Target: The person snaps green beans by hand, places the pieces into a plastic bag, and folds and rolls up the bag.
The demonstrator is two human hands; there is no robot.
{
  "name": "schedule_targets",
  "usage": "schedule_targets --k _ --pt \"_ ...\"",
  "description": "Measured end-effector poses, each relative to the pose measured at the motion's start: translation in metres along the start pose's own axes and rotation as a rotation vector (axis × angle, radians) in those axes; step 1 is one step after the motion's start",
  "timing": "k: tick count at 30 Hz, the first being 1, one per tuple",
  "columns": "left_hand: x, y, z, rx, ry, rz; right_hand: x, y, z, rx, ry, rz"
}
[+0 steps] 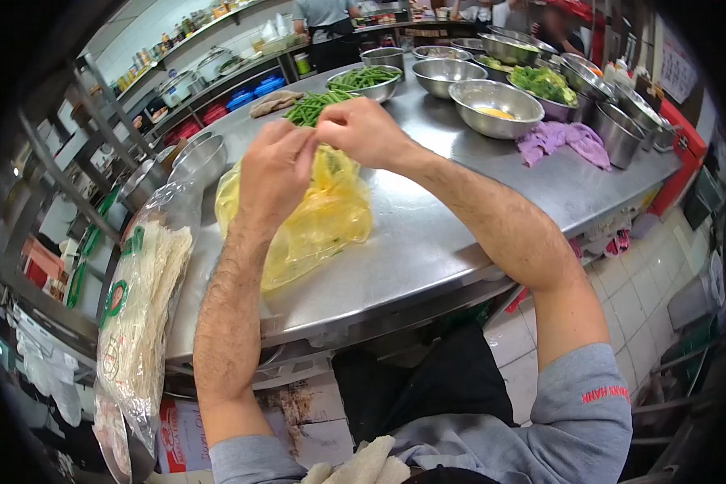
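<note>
Both of my hands are close together above a yellow plastic bag (322, 218) on the steel table. My left hand (278, 165) has its fingers pinched at the top of the bag. Beside it, my right hand (363, 133) is closed, its fingertips also at the bag's top. The bag is translucent and crumpled, and its contents are hard to make out. Just beyond my hands lie green beans (318, 105), with more beans in a steel bowl (383, 90).
A long clear package of pale noodles (149, 298) hangs over the table's left edge. Steel bowls (496, 121), broccoli (544, 83) and a purple cloth (564, 143) stand at the right. A person (326, 28) stands beyond the table.
</note>
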State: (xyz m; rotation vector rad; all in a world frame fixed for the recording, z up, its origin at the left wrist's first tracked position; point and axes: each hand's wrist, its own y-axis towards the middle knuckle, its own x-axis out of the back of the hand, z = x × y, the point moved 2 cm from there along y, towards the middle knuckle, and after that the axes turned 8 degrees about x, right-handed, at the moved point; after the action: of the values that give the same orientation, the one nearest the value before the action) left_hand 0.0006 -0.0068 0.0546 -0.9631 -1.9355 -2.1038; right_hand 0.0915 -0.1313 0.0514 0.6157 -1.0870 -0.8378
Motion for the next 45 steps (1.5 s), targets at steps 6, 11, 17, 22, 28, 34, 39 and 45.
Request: schedule_targets --k 6,11,17,22,28,34,39,45 --pt "0.01 0.006 -0.004 0.121 -0.156 -0.192 -0.023 -0.005 -0.01 -0.289 0.389 -0.161" --pt "0.029 0.007 0.032 0.382 -0.43 -0.373 -0.042 -0.017 0.017 0.235 -0.048 0.259" --pt "0.027 0.003 0.052 0.439 -0.444 -0.254 -0.026 -0.005 -0.005 -0.06 -0.028 0.05" --pt "0.013 0.001 0.041 0.432 -0.471 -0.189 -0.017 0.0 -0.001 0.251 -0.203 0.134" --pt "0.012 0.0 0.045 0.45 -0.512 -0.139 -0.026 -0.01 0.013 0.127 -0.135 0.02" --pt "0.006 -0.004 0.046 0.449 -0.489 -0.095 -0.015 -0.011 0.007 0.087 -0.2 -0.029" --pt "0.008 0.001 0.013 0.192 0.016 0.064 -0.007 -0.011 0.004 0.116 -0.335 0.006" --pt "0.014 0.006 -0.024 -0.122 0.413 -0.218 -0.007 -0.011 0.012 0.184 -0.352 -0.005"
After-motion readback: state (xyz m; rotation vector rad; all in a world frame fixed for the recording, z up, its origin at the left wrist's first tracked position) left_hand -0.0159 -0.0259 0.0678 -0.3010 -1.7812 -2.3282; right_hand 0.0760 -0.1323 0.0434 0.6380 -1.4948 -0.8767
